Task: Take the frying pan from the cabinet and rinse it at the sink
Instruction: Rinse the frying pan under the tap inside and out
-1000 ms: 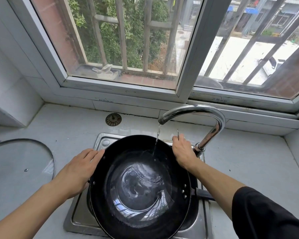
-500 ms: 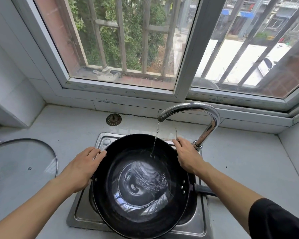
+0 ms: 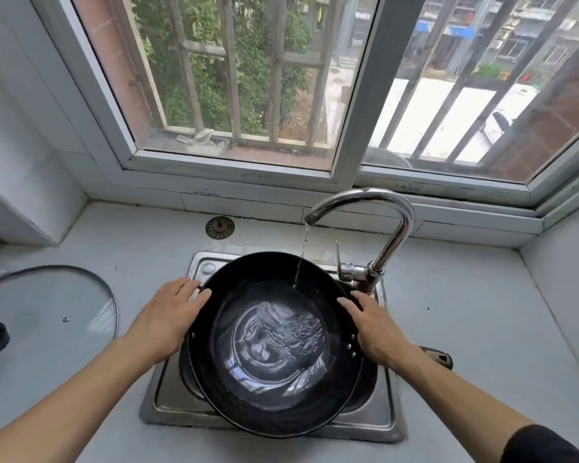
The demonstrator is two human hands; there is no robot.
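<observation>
Left hand [image 3: 171, 317] lies against the left rim of the frying pan [image 3: 274, 345], fingers nearly straight and pointing toward the window, palm on the pan's outer wall. Right hand [image 3: 371, 324] is on the right rim, fingers extended along the edge; whether the thumb hooks under the rim cannot be told. Neither hand shows a closed grasp.

Pan: black, round, sitting over the steel sink [image 3: 168, 396] and covering most of the basin. Shallow water pooled in the bottom, rippled. Pan's handle [image 3: 437, 355] pokes out to the right behind the right wrist, its end over the counter.

Faucet [image 3: 381, 225]: chrome gooseneck at the sink's back right corner, spout curved left. Thin stream of water [image 3: 301, 255] falls from it onto the pan's far inner wall.

Counter [image 3: 465, 312]: pale grey. Glass lid [image 3: 47, 315] flat on it, well left of the sink. Sink strainer [image 3: 219, 227] on the counter behind the sink, near the wall. Window [image 3: 234, 88] with outer bars above.

Black sleeve [image 3: 545, 444] on the right arm, low right corner.
</observation>
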